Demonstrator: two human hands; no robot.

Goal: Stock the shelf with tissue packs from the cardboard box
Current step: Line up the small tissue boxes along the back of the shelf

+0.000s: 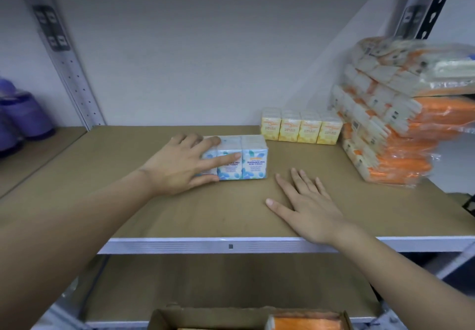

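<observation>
Two hands on the shelf (180,216). Left hand (177,167) sits on the left end of the blue pack (246,158), thumb over the top edge, fingers spread straight across its front face; it looks like pressing or steadying, not a curled grasp. Right hand (305,201) lies flat, palm down, fingers straight, holding nothing, just right of and in front of the pack, not touching it.

Blue pack stands upright mid-shelf, long axis left to right, parallel to the shelf front. Left hand is the nearer one, already in contact. Yellow pack (302,130) stands behind and to the right at the back wall, a gap between the two. Orange stack (385,134) fills the right end.

Likely next: slide the blue pack back toward the wall; free board lies behind and to its left. Surface is flat brown board, should slide easily.

Box (205,319) sits below at the frame's bottom edge, another orange pack (305,323) inside. Purple items (20,116) on the neighbouring shelf, left.
</observation>
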